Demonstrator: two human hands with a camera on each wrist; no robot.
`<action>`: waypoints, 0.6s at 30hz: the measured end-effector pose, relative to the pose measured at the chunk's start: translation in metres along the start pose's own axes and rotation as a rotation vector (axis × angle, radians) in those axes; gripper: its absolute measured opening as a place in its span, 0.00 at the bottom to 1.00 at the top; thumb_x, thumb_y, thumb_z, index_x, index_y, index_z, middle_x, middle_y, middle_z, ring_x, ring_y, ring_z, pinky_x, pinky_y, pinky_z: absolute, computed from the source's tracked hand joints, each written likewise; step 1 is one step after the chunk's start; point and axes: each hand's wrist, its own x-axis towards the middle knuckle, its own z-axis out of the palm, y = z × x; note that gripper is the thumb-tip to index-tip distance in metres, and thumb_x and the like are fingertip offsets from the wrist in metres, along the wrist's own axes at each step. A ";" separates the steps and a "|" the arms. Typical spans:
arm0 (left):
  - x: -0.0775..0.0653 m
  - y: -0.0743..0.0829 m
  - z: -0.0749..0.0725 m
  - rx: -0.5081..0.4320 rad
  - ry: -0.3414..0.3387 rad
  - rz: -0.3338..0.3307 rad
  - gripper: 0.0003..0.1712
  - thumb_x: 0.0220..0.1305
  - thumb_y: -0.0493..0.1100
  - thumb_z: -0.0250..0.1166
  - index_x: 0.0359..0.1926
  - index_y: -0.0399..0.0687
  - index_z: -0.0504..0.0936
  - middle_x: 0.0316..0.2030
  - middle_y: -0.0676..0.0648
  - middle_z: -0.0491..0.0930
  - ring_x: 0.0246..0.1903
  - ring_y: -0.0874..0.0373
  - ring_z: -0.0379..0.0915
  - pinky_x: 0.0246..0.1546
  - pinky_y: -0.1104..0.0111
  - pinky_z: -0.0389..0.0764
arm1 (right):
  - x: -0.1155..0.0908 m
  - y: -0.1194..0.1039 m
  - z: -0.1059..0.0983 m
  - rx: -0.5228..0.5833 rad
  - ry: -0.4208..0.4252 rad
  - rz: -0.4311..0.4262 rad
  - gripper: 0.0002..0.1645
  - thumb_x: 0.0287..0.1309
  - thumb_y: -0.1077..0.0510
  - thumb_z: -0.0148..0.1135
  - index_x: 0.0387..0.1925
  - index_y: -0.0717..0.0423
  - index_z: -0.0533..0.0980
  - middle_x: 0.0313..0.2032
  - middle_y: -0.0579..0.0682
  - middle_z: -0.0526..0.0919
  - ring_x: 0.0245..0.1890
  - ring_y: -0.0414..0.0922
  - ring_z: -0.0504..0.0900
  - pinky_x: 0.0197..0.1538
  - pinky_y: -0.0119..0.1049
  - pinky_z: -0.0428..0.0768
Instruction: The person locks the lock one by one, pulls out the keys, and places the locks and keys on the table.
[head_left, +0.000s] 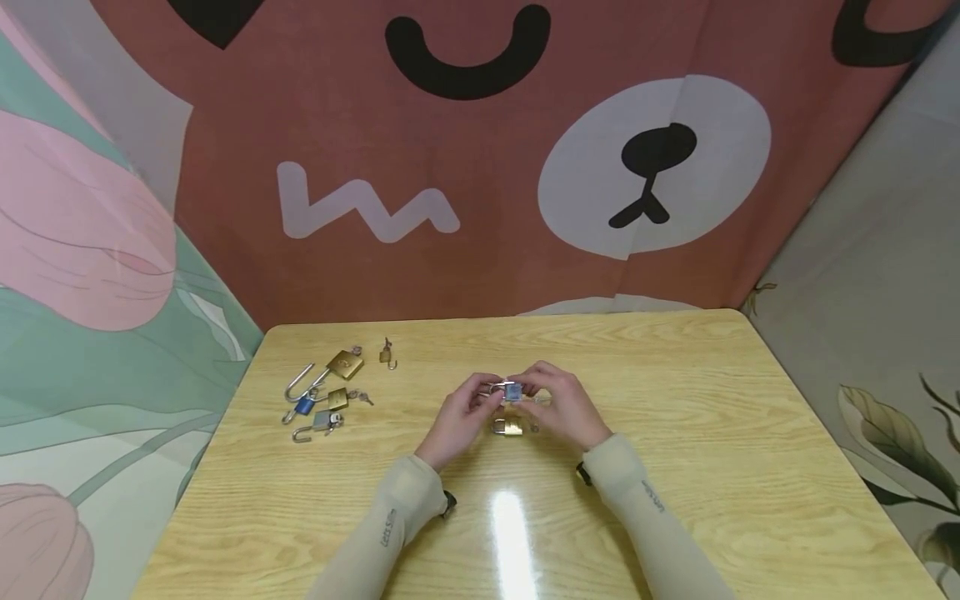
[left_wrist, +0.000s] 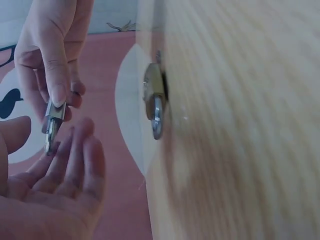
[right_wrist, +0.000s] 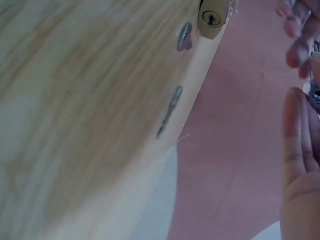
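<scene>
A small padlock (head_left: 513, 391) with a silver-blue body is pinched between the thumb and fingers of my right hand (head_left: 561, 403), its shackle pointing left. My left hand (head_left: 467, 417) is at the shackle end; in the left wrist view its fingers are loosely extended and its thumb stands apart, gripping nothing. Just below the hands, a brass padlock (head_left: 508, 427) lies on the table with its shackle to the left. Keys (right_wrist: 171, 112) rest beside the brass padlock in the right wrist view, where the held padlock is mostly cut off by the frame edge.
On the left of the wooden table (head_left: 697, 467) lie several padlocks with raised shackles, among them a large brass one (head_left: 347, 364), a blue one (head_left: 304, 405) and a grey one (head_left: 322, 420). A tiny brass padlock (head_left: 386, 354) sits farther back. Printed curtains (head_left: 480, 275) hang behind.
</scene>
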 end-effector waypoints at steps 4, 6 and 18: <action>0.000 -0.004 -0.002 0.110 0.021 0.012 0.19 0.73 0.47 0.56 0.60 0.45 0.73 0.53 0.42 0.80 0.47 0.53 0.79 0.49 0.54 0.84 | 0.001 0.008 0.002 0.004 -0.027 0.061 0.21 0.48 0.63 0.75 0.47 0.57 0.83 0.37 0.50 0.84 0.33 0.46 0.82 0.37 0.49 0.87; -0.001 -0.005 -0.003 0.158 0.022 0.010 0.19 0.73 0.47 0.56 0.60 0.44 0.74 0.54 0.43 0.80 0.47 0.56 0.78 0.50 0.56 0.83 | 0.002 0.011 0.003 0.008 -0.049 0.085 0.20 0.48 0.63 0.75 0.46 0.57 0.83 0.36 0.50 0.84 0.34 0.46 0.83 0.38 0.47 0.88; -0.004 -0.008 -0.005 0.332 -0.072 -0.043 0.21 0.72 0.45 0.56 0.63 0.47 0.73 0.57 0.41 0.80 0.55 0.52 0.75 0.59 0.51 0.78 | 0.006 0.014 0.009 -0.064 -0.178 0.281 0.16 0.49 0.59 0.75 0.43 0.51 0.84 0.35 0.45 0.84 0.36 0.41 0.81 0.42 0.39 0.86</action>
